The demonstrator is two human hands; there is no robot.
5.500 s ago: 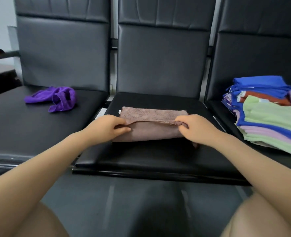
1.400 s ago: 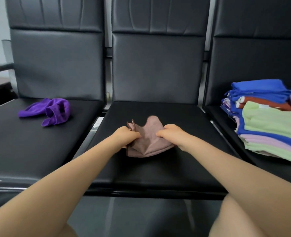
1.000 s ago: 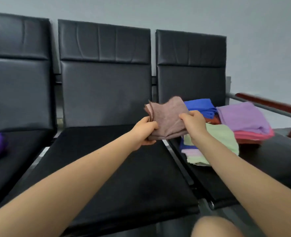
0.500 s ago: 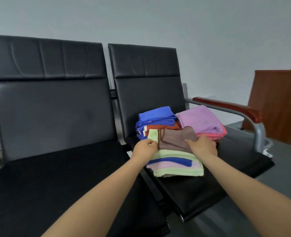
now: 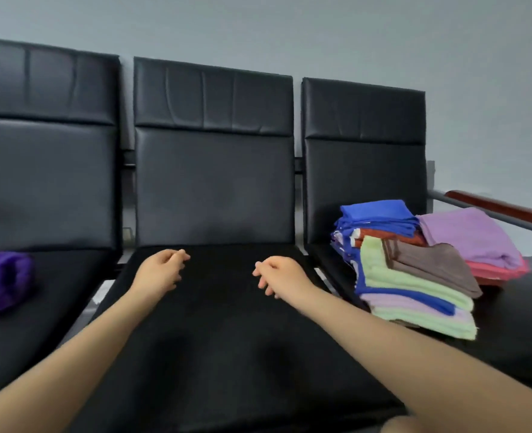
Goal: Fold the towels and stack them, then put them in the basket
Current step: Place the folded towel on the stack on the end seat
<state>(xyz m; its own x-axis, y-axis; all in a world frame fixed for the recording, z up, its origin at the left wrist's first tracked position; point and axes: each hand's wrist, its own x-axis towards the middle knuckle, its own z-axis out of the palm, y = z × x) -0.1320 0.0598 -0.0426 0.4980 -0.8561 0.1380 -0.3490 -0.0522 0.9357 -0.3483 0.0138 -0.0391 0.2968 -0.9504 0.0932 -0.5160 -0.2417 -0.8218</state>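
The folded brown towel (image 5: 430,265) lies on top of a stack of folded green, blue and lilac towels (image 5: 414,303) on the right seat. Behind it stand a blue-topped stack (image 5: 377,215) and a lilac towel over pink ones (image 5: 467,234). A crumpled purple towel (image 5: 0,279) lies on the left seat, cut by the frame edge. My left hand (image 5: 160,271) and my right hand (image 5: 277,276) hover over the middle seat (image 5: 214,323), fingers loosely curled, holding nothing. No basket is in view.
Three black padded chairs stand in a row against a grey wall. A metal armrest with a wooden top (image 5: 495,207) borders the right seat beyond the towel stacks.
Both hands carried the folded brown towel from the middle seat to the right stack, released it there and drew back over the middle seat. The view swung left again.
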